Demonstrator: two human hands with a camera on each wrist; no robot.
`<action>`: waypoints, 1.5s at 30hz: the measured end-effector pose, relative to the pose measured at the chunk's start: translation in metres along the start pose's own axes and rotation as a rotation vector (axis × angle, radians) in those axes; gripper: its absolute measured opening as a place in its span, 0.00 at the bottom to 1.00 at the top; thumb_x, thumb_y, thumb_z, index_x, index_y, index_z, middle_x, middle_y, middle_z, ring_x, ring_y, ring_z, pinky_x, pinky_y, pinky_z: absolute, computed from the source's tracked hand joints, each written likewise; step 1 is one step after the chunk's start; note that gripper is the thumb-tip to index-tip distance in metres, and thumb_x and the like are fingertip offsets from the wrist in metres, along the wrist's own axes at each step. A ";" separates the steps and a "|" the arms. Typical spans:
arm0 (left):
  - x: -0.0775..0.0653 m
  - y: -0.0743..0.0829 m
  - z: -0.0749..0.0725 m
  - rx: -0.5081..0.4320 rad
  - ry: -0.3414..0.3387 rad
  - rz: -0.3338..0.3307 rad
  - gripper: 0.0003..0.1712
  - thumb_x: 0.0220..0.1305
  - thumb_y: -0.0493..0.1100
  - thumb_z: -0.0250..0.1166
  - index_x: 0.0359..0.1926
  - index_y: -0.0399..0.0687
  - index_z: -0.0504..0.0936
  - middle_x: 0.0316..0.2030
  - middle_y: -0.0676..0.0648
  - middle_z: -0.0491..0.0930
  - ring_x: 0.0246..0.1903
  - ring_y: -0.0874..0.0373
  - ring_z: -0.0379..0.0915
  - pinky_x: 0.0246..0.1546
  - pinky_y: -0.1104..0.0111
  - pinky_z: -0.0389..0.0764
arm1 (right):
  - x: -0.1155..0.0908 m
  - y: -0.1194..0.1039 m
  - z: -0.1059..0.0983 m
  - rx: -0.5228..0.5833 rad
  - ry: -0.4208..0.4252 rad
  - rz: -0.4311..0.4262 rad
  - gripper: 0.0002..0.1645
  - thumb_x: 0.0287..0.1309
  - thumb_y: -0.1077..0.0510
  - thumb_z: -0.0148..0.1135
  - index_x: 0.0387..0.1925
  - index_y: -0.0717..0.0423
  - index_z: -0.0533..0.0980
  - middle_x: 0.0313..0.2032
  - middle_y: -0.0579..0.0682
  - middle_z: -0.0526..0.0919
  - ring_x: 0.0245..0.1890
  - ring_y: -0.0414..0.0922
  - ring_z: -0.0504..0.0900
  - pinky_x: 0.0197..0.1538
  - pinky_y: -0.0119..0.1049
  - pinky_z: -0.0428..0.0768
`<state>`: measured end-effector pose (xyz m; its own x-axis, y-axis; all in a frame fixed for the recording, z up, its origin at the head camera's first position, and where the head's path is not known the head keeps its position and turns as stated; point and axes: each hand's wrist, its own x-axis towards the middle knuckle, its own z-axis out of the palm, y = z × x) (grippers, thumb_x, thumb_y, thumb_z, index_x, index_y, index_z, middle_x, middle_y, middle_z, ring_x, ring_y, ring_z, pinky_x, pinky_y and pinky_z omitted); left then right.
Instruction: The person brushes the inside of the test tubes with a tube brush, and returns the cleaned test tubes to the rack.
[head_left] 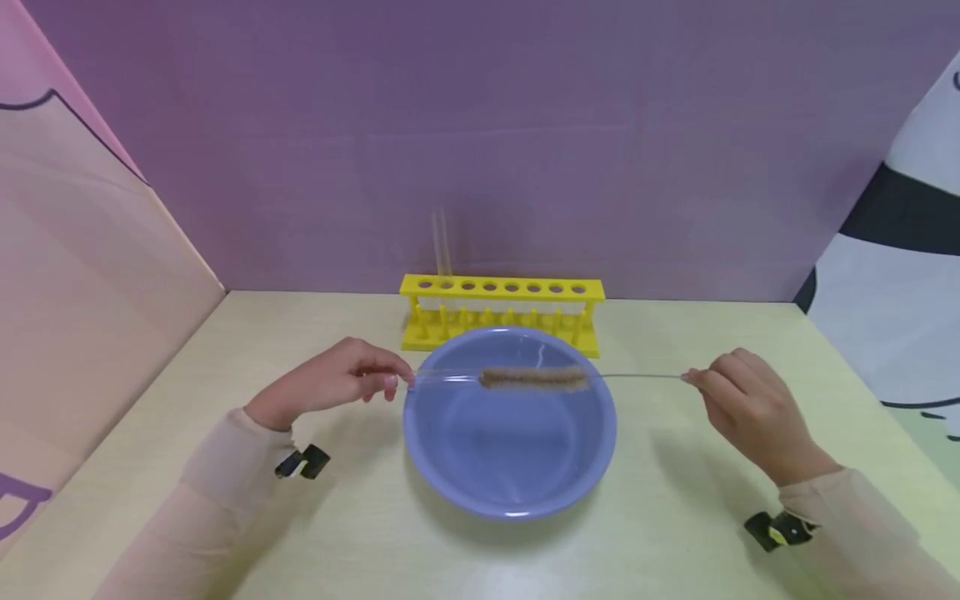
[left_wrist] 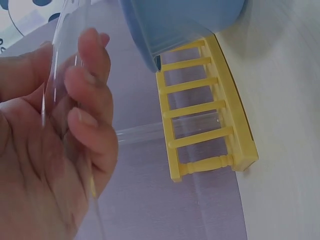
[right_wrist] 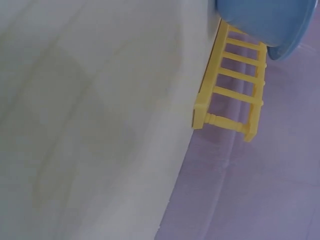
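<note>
My left hand (head_left: 330, 383) pinches a clear test tube (left_wrist: 67, 35) between thumb and fingers. The tube lies almost level, reaching over the left rim of a blue-purple plastic basin (head_left: 510, 508). My right hand (head_left: 750, 408) pinches the thin wire handle of a test tube brush (head_left: 534, 379) at its far end. The brush's brown bristles hang over the basin, in line with the tube, and their left tip meets the tube's right part in the head view. The right wrist view shows no hand.
Behind the basin stands a yellow test tube rack (head_left: 502, 287) with a row of holes and pegs. Another clear test tube (head_left: 441, 242) stands upright near its left end. A purple backdrop (head_left: 510, 150) rises at the table's back edge.
</note>
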<state>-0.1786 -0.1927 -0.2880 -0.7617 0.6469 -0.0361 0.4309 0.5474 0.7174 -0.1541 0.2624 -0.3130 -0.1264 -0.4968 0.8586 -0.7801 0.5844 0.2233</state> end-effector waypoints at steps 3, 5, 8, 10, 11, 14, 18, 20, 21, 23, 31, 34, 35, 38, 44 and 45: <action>-0.001 0.000 0.000 0.022 0.038 0.004 0.12 0.65 0.35 0.57 0.47 0.42 0.83 0.30 0.48 0.81 0.24 0.54 0.70 0.24 0.70 0.72 | 0.003 -0.001 -0.002 0.007 -0.024 -0.003 0.24 0.70 0.56 0.46 0.20 0.66 0.74 0.17 0.52 0.68 0.18 0.47 0.63 0.24 0.33 0.61; -0.002 0.000 0.000 0.034 0.061 0.012 0.12 0.64 0.35 0.59 0.47 0.42 0.83 0.31 0.47 0.82 0.25 0.54 0.72 0.23 0.70 0.71 | 0.004 -0.001 -0.003 0.016 -0.045 -0.004 0.25 0.70 0.56 0.45 0.20 0.66 0.74 0.18 0.52 0.69 0.18 0.46 0.64 0.24 0.32 0.61; -0.003 0.001 0.001 0.064 0.090 0.027 0.13 0.63 0.35 0.61 0.47 0.42 0.84 0.33 0.49 0.84 0.27 0.57 0.75 0.21 0.71 0.70 | 0.005 -0.001 -0.005 0.016 -0.090 -0.005 0.25 0.71 0.56 0.44 0.21 0.65 0.75 0.18 0.51 0.69 0.19 0.45 0.64 0.25 0.32 0.62; -0.003 0.001 0.002 0.094 0.119 0.040 0.13 0.62 0.35 0.62 0.48 0.43 0.84 0.33 0.51 0.84 0.26 0.59 0.75 0.20 0.71 0.69 | 0.005 -0.001 -0.006 0.016 -0.119 0.001 0.25 0.71 0.55 0.43 0.21 0.64 0.75 0.19 0.50 0.69 0.20 0.45 0.64 0.26 0.31 0.62; -0.003 0.002 0.003 0.114 0.135 0.047 0.13 0.62 0.35 0.62 0.48 0.43 0.84 0.34 0.52 0.84 0.27 0.59 0.75 0.21 0.71 0.70 | 0.005 -0.001 -0.007 0.017 -0.135 0.004 0.26 0.72 0.55 0.43 0.22 0.64 0.75 0.19 0.50 0.69 0.20 0.45 0.65 0.26 0.31 0.63; -0.003 0.001 0.004 0.169 0.175 0.053 0.13 0.61 0.35 0.63 0.47 0.44 0.84 0.33 0.53 0.84 0.28 0.60 0.75 0.25 0.69 0.74 | 0.006 -0.002 -0.008 0.019 -0.172 0.013 0.26 0.72 0.54 0.41 0.22 0.63 0.75 0.19 0.49 0.68 0.21 0.44 0.65 0.27 0.31 0.63; -0.003 0.000 0.005 0.244 0.209 0.056 0.13 0.59 0.35 0.65 0.46 0.47 0.85 0.34 0.54 0.84 0.32 0.62 0.76 0.31 0.66 0.77 | 0.008 -0.004 -0.009 0.030 -0.209 0.018 0.27 0.72 0.54 0.40 0.22 0.62 0.75 0.19 0.48 0.66 0.22 0.43 0.64 0.27 0.30 0.64; -0.002 0.000 0.006 0.273 0.230 0.066 0.14 0.58 0.35 0.66 0.46 0.48 0.85 0.34 0.55 0.84 0.33 0.62 0.76 0.33 0.66 0.77 | 0.010 -0.005 -0.009 0.035 -0.221 0.024 0.27 0.73 0.53 0.39 0.22 0.62 0.75 0.19 0.47 0.66 0.22 0.42 0.63 0.27 0.30 0.63; -0.002 0.000 0.006 0.285 0.244 0.073 0.14 0.57 0.35 0.66 0.45 0.49 0.85 0.34 0.55 0.84 0.33 0.62 0.76 0.33 0.66 0.77 | 0.011 -0.006 -0.009 0.037 -0.226 0.025 0.28 0.73 0.53 0.39 0.21 0.61 0.75 0.19 0.47 0.65 0.21 0.42 0.63 0.27 0.29 0.63; -0.002 0.000 0.007 0.303 0.272 0.084 0.14 0.56 0.35 0.68 0.44 0.50 0.86 0.35 0.55 0.84 0.34 0.61 0.77 0.33 0.65 0.78 | 0.012 -0.007 -0.008 0.037 -0.233 0.026 0.28 0.73 0.52 0.39 0.21 0.60 0.75 0.19 0.46 0.65 0.21 0.41 0.63 0.26 0.29 0.63; -0.001 -0.001 0.012 0.321 0.348 0.114 0.16 0.52 0.33 0.70 0.43 0.48 0.86 0.38 0.51 0.85 0.34 0.56 0.79 0.34 0.61 0.79 | 0.013 -0.008 -0.010 0.055 -0.326 0.071 0.30 0.72 0.49 0.34 0.21 0.55 0.75 0.20 0.43 0.67 0.22 0.39 0.66 0.26 0.27 0.68; -0.001 0.000 0.014 0.325 0.394 0.136 0.16 0.50 0.33 0.72 0.42 0.48 0.86 0.38 0.51 0.85 0.34 0.56 0.78 0.33 0.62 0.79 | 0.013 -0.007 -0.011 0.088 -0.360 0.097 0.30 0.71 0.48 0.34 0.21 0.54 0.76 0.21 0.42 0.70 0.23 0.39 0.69 0.28 0.27 0.71; -0.001 0.000 0.015 0.328 0.410 0.146 0.16 0.49 0.32 0.72 0.42 0.48 0.86 0.37 0.52 0.84 0.34 0.56 0.78 0.33 0.62 0.79 | 0.013 -0.007 -0.011 0.102 -0.370 0.110 0.30 0.71 0.47 0.34 0.21 0.53 0.76 0.21 0.42 0.71 0.24 0.39 0.70 0.28 0.26 0.71; -0.001 0.000 0.016 0.351 0.457 0.189 0.18 0.46 0.31 0.73 0.41 0.47 0.86 0.37 0.52 0.85 0.36 0.56 0.79 0.35 0.62 0.79 | 0.013 -0.007 -0.012 0.145 -0.397 0.153 0.30 0.70 0.44 0.35 0.22 0.51 0.77 0.22 0.41 0.73 0.25 0.39 0.72 0.30 0.25 0.73; -0.001 0.001 0.019 0.398 0.517 0.264 0.19 0.43 0.28 0.74 0.39 0.46 0.87 0.36 0.52 0.85 0.39 0.57 0.78 0.37 0.62 0.79 | 0.014 -0.006 -0.013 0.235 -0.441 0.205 0.27 0.68 0.43 0.39 0.23 0.48 0.77 0.24 0.39 0.76 0.26 0.36 0.74 0.31 0.22 0.73; -0.001 0.001 0.019 0.404 0.522 0.274 0.19 0.43 0.28 0.74 0.39 0.46 0.87 0.36 0.52 0.85 0.39 0.57 0.78 0.37 0.62 0.79 | 0.015 -0.006 -0.014 0.253 -0.451 0.214 0.21 0.68 0.46 0.47 0.22 0.47 0.76 0.24 0.38 0.76 0.26 0.35 0.74 0.31 0.21 0.73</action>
<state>-0.1682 -0.1821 -0.3003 -0.6888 0.5065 0.5187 0.7089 0.6204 0.3355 -0.1426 0.2600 -0.2952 -0.5042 -0.6422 0.5773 -0.8240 0.5578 -0.0992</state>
